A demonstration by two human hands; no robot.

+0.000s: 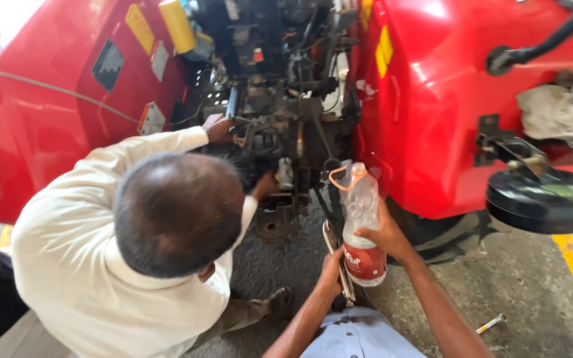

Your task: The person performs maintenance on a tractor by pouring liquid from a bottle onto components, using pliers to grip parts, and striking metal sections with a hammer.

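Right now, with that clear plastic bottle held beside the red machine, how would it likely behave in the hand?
The plastic bottle looks thin-walled and crumpled, so it would probably give under a squeeze from the right hand. It seems mostly empty, so likely light. Being tall and narrow with a smooth label, it may tip or roll easily if set on the concrete floor.

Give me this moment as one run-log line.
right hand: grips clear plastic bottle with red label | left hand: on metal tool | co-worker in white shirt: hands in red tractor's rear linkage
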